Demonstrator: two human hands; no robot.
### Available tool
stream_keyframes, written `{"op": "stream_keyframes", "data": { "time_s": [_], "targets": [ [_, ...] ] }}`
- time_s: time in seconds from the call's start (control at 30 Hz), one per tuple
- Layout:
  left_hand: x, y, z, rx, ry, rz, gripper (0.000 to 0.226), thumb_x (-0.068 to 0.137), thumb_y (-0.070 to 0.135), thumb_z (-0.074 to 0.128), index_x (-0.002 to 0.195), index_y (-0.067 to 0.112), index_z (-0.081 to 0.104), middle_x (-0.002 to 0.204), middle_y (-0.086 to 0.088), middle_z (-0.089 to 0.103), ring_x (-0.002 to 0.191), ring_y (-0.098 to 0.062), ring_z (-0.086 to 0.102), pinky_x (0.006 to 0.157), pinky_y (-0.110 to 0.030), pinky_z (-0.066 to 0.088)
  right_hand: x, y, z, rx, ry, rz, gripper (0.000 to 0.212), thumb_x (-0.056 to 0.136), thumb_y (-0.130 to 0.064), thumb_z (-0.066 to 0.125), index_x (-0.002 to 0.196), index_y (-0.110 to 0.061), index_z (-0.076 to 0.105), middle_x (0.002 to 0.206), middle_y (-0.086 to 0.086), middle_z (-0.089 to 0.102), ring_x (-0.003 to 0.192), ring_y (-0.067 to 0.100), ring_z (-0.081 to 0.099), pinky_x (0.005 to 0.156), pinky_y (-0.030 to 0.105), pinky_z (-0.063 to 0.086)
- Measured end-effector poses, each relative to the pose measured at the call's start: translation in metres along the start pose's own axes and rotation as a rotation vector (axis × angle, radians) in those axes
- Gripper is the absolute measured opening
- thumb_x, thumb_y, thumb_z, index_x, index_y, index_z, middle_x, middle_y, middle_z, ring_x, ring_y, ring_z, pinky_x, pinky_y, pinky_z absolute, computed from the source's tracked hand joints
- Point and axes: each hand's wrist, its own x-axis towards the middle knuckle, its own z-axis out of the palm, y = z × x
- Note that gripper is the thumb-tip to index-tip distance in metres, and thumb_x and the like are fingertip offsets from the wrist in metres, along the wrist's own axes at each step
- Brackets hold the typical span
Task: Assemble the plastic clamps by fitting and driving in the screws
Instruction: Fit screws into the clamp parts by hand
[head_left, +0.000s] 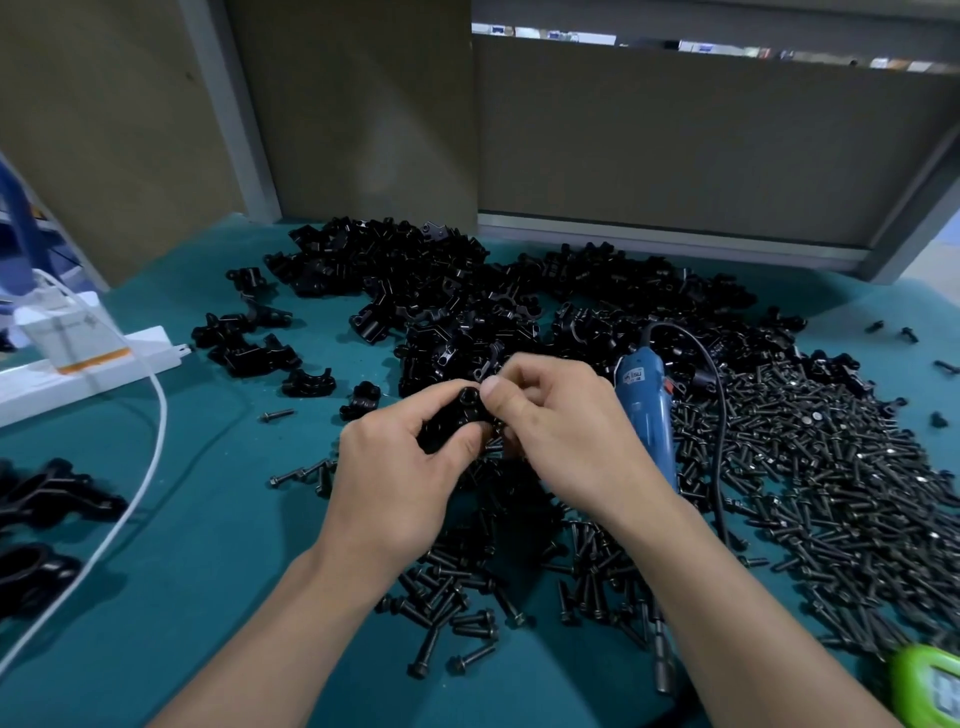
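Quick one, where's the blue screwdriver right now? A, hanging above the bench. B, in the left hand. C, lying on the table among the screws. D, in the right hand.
C: the screwdriver lies on the table among the screws, beside the right hand, which pinches at the clamp that the left hand grips.

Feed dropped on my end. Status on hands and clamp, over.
Left hand grips black clamp. Right hand pinches at its top. Blue driver lies idle on loose screws. Nothing blocking.
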Motion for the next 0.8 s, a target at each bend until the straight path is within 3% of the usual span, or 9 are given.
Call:
{"op": "stream_keyframes", "data": {
  "time_s": [0.07,0.13,0.27,0.43,0.5,0.57,0.63,0.7,0.8],
  "targets": [
    [0.003,-0.001,0.001,0.013,0.011,-0.027,0.039,0.088,0.017,0.081,0.124,0.029,0.074,0.061,0.035,0.063,0.035,0.008,0.045,0.041,-0.001,0.03,0.001,-0.002,-0.004,0.036,-0.064,0.01,0.018,0.099,-0.022,0.063,0.081,-0.025,0.066,0.052,-0.006,0.062,0.044,0.003,0.05,0.046,0.017,0.039],
    [0.004,0.0,0.0,0.029,0.006,-0.017,0.038,0.088,0.019,0.082,0.123,0.029,0.075,0.07,0.039,0.066,0.039,0.009,0.049,0.044,-0.001,0.034,0.002,-0.002,-0.004,0.016,-0.08,0.02,0.021,0.099,-0.019,0.063,0.08,-0.024,0.066,0.053,-0.006,0.063,0.043,0.002,0.049,0.046,0.018,0.039],
    [0.002,-0.001,-0.002,0.017,-0.01,-0.011,0.038,0.088,0.024,0.082,0.122,0.04,0.073,0.074,0.023,0.073,0.034,-0.003,0.04,0.041,-0.013,0.039,0.001,0.001,0.005,-0.079,-0.03,0.027,0.046,0.105,-0.04,0.054,0.063,-0.024,0.057,0.051,-0.006,0.052,0.045,0.005,0.043,0.045,0.024,0.037],
    [0.006,-0.003,-0.003,-0.017,-0.031,-0.067,0.034,0.088,0.026,0.082,0.116,0.044,0.074,0.083,0.03,0.074,0.058,-0.015,0.07,0.056,-0.019,0.057,0.004,0.001,-0.006,0.012,-0.125,0.024,0.018,0.102,-0.028,0.06,0.085,-0.026,0.066,0.056,-0.001,0.065,0.048,0.007,0.054,0.054,0.027,0.045],
    [0.006,-0.004,-0.001,-0.023,-0.046,-0.058,0.035,0.088,0.027,0.082,0.112,0.051,0.073,0.082,0.023,0.076,0.064,-0.023,0.072,0.058,-0.025,0.059,0.004,0.002,-0.004,-0.009,-0.112,0.028,0.028,0.103,-0.029,0.059,0.077,-0.022,0.066,0.057,0.002,0.066,0.045,0.005,0.052,0.05,0.027,0.045],
    [0.006,-0.005,0.0,-0.018,-0.041,-0.069,0.036,0.088,0.029,0.082,0.119,0.046,0.073,0.082,0.013,0.078,0.066,-0.033,0.071,0.06,-0.034,0.06,0.002,0.003,0.002,-0.058,-0.048,0.032,0.043,0.105,-0.039,0.055,0.067,-0.021,0.063,0.06,0.008,0.066,0.045,0.006,0.05,0.048,0.032,0.044],
    [0.007,-0.007,0.0,-0.02,-0.026,-0.071,0.036,0.088,0.029,0.082,0.121,0.04,0.074,0.084,0.021,0.077,0.064,-0.027,0.071,0.063,-0.028,0.059,0.001,0.003,0.003,-0.033,-0.022,0.025,0.041,0.105,-0.042,0.054,0.07,-0.024,0.063,0.063,0.008,0.066,0.05,0.007,0.053,0.054,0.034,0.047],
    [0.008,-0.007,-0.002,-0.019,-0.021,-0.07,0.034,0.088,0.028,0.082,0.12,0.037,0.075,0.088,0.029,0.075,0.068,-0.014,0.074,0.067,-0.022,0.059,0.002,0.003,-0.001,0.062,-0.069,0.024,0.027,0.104,-0.03,0.058,0.078,-0.027,0.065,0.062,0.006,0.067,0.052,0.008,0.057,0.058,0.032,0.048],
    [0.008,-0.004,-0.003,-0.023,-0.032,-0.055,0.034,0.087,0.029,0.083,0.113,0.049,0.074,0.086,0.031,0.074,0.068,-0.022,0.073,0.063,-0.022,0.059,0.004,0.004,0.0,0.032,-0.095,0.03,0.03,0.103,-0.025,0.058,0.075,-0.023,0.065,0.059,0.002,0.068,0.044,0.004,0.052,0.049,0.021,0.043]
  ]
}}
